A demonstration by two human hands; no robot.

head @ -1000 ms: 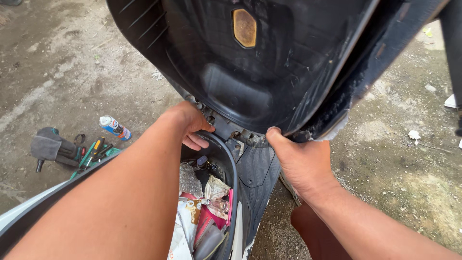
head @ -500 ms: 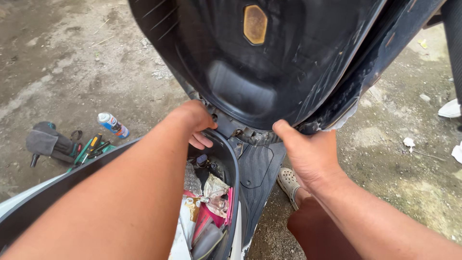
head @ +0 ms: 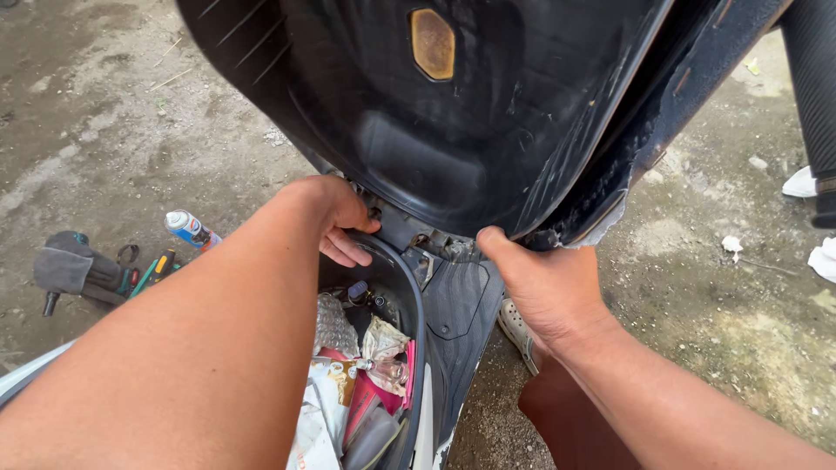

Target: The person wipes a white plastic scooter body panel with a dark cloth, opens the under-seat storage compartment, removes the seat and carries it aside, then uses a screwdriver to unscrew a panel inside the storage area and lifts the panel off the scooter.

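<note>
The scooter seat (head: pixel 453 113) stands raised, its black underside facing the camera, and the storage box (head: pixel 396 300) below its hinge lies open, stuffed with crumpled wrappers and cloth (head: pixel 361 383). The seat looks attached at the hinge (head: pixel 440 246), so the work there seems unfinished, as far as can be judged. The left hand (head: pixel 335 218) reaches to the left end of the hinge, fingers curled, though what they pinch is hidden. The right hand (head: pixel 544 283) presses its thumb against the seat's lower edge, just right of the hinge, fingers folded under. Screwdrivers (head: pixel 148 271) and a spray can (head: pixel 192 230) lie on the ground, well left of the seat.
</note>
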